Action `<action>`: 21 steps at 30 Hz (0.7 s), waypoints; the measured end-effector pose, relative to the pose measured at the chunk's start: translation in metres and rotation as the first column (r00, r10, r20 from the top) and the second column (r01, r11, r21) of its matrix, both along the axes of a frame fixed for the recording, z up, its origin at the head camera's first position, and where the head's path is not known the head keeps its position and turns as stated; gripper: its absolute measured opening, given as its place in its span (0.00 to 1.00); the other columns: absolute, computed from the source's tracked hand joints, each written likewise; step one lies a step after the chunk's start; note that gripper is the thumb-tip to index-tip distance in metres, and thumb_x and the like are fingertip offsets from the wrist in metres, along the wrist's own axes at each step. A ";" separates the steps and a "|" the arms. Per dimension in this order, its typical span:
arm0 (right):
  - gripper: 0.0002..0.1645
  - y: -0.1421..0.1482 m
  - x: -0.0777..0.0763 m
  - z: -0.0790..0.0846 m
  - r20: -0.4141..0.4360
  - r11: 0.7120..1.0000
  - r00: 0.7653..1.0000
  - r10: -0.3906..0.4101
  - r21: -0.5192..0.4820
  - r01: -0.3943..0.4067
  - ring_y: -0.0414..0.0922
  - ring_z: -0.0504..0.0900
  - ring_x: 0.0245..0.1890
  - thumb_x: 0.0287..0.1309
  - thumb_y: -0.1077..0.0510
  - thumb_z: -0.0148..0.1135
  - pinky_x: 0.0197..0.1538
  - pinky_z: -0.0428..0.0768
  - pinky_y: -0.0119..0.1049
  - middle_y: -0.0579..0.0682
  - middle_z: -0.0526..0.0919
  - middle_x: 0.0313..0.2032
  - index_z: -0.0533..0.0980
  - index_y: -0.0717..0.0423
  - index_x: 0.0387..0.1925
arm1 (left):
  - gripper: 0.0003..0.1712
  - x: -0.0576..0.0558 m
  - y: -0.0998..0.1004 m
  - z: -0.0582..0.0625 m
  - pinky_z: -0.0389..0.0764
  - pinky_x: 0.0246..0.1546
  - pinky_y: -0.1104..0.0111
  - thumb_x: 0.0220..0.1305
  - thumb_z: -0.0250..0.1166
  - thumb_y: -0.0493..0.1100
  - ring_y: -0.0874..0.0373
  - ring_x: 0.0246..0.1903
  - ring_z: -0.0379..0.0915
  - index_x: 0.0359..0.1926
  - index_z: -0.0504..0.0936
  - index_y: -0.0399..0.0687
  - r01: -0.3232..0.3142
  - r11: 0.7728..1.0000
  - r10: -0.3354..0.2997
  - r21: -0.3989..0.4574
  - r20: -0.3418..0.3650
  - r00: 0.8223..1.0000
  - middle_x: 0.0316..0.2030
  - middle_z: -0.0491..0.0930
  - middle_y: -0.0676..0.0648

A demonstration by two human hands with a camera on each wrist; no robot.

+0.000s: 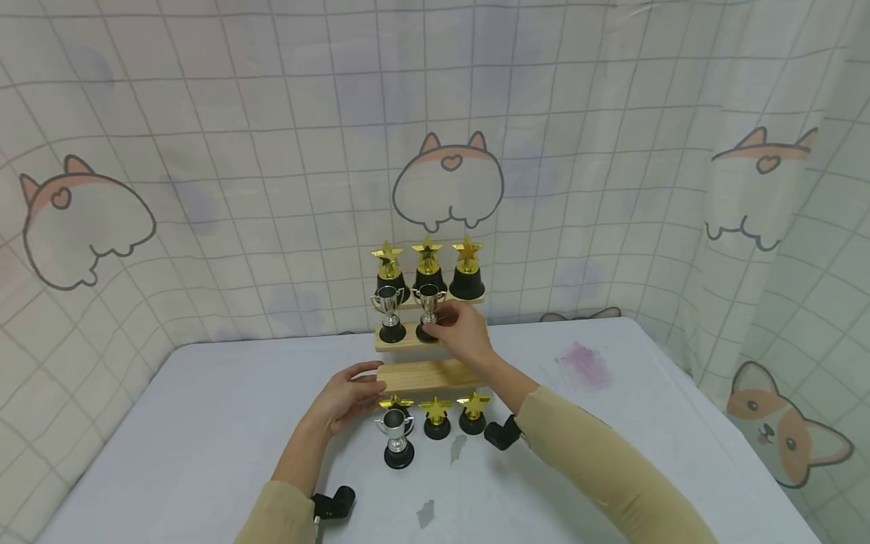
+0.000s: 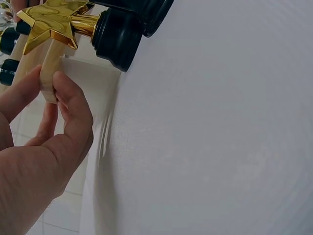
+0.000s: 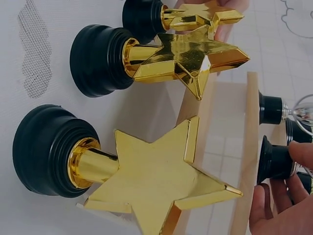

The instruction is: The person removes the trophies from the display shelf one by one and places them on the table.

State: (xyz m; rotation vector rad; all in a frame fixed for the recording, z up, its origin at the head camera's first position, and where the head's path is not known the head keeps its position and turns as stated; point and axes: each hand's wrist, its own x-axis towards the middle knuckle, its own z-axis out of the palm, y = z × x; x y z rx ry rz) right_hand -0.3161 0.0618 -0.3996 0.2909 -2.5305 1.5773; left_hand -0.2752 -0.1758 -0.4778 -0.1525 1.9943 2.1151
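Note:
My right hand [image 1: 465, 332] grips a small silver trophy cup [image 1: 428, 298] with a black base at the middle tier of a wooden stepped shelf [image 1: 428, 375]. In the right wrist view, its fingers [image 3: 283, 196] are around the black base [image 3: 274, 159], right at the board. A second silver cup [image 1: 390, 306] stands upright on that tier, to the left. My left hand [image 1: 350, 397] pinches the left end of the lowest board; the left wrist view shows thumb and fingers on either side of the board end [image 2: 48, 81].
Three gold star trophies [image 1: 467, 268] stand on the top tier. Three more star trophies [image 1: 437, 415] are on the white table [image 1: 238, 408] in front of the shelf, with a silver cup [image 1: 397, 438] before the left one. A patterned curtain [image 1: 272, 189] hangs behind.

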 end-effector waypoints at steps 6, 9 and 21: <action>0.20 0.003 0.006 0.002 0.017 0.999 1.000 0.021 -0.031 -0.020 0.50 0.83 0.48 0.61 0.57 0.74 0.48 0.83 0.43 0.52 0.84 0.47 0.80 0.58 0.52 | 0.34 0.000 0.000 -0.001 0.84 0.44 0.63 0.65 0.68 0.31 0.51 0.46 0.81 0.71 0.69 0.36 -0.002 1.000 0.002 0.003 0.002 1.000 0.59 0.74 0.32; 0.20 0.005 0.009 0.003 0.023 0.998 0.999 0.037 -0.049 -0.036 0.50 0.83 0.49 0.61 0.58 0.74 0.49 0.83 0.44 0.52 0.83 0.48 0.80 0.58 0.52 | 0.34 0.000 0.000 -0.001 0.84 0.45 0.63 0.65 0.68 0.31 0.50 0.46 0.81 0.71 0.69 0.36 0.004 1.000 -0.004 0.000 0.000 1.000 0.59 0.74 0.32; 0.21 0.012 0.020 0.010 0.058 0.992 0.996 0.068 -0.110 -0.061 0.51 0.83 0.51 0.60 0.58 0.74 0.50 0.83 0.44 0.52 0.83 0.48 0.79 0.57 0.53 | 0.35 0.001 -0.001 0.000 0.84 0.45 0.63 0.66 0.69 0.32 0.51 0.46 0.81 0.71 0.68 0.36 0.005 1.000 -0.005 -0.004 0.005 1.000 0.60 0.74 0.32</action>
